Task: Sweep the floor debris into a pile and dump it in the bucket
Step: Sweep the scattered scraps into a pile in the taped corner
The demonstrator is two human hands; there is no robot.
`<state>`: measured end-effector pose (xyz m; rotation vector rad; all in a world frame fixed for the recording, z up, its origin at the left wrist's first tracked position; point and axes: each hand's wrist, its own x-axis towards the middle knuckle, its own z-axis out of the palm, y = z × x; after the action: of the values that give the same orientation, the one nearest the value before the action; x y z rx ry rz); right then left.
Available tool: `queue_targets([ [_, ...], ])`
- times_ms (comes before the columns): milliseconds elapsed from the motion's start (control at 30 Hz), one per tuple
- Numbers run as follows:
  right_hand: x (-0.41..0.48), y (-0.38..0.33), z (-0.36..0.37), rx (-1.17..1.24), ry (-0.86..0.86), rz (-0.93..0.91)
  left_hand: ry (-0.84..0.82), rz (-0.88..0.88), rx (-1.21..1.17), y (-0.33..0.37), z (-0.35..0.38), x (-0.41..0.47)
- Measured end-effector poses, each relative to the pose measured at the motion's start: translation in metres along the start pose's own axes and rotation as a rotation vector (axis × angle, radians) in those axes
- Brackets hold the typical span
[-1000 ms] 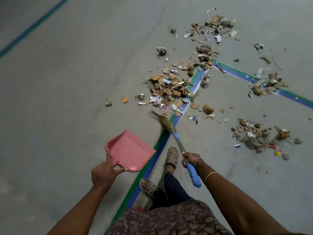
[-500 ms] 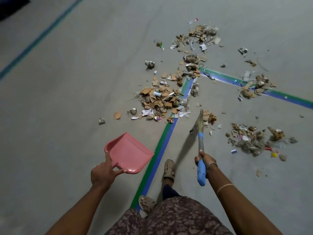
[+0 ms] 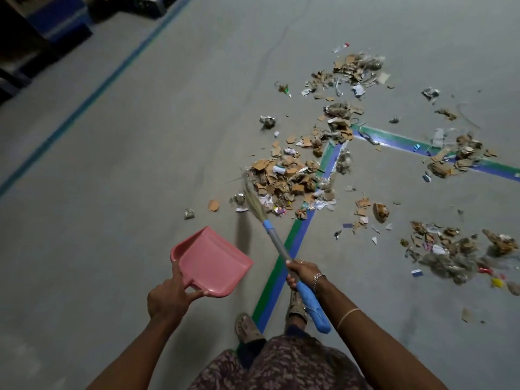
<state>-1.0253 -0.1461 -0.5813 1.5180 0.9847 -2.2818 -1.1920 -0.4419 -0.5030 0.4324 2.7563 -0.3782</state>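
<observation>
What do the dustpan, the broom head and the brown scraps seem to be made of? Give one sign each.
Dustpan: likely plastic, smooth pink moulded shell.
Broom head: probably dried grass, thin tan strands.
Brown scraps: look like cardboard, flat torn matte pieces.

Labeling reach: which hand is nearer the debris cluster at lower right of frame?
Right. The right hand, on the broom, is left of the cluster; the left hand, holding the dustpan, is farther left, across the tape.

Dim, flat light; the far left corner is nearly black. The bristles of the broom (image 3: 277,243) blur, casting a soft shadow.
</observation>
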Motion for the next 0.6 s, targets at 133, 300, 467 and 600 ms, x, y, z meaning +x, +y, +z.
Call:
queue_targets([
  [133,0.035,0.006,0.035,-0.041,0.015,0.091,0.004,-0.022,0.017,-0.018,0.003,-0.002],
  [300,0.075,0.015,0.030,-0.033,0.152,0.120,-0.056,-0.046,-0.025,-0.036,0.005,0.005],
  [467,0.068,0.010,0.003,0.089,0.349,0.092,-0.014,-0.019,-0.001,-0.052,-0.003,0.019],
  [600,0.062,0.015,-0.008,0.192,0.543,-0.027,-0.028,0.037,-0.036,-0.080,0.002,0.048],
])
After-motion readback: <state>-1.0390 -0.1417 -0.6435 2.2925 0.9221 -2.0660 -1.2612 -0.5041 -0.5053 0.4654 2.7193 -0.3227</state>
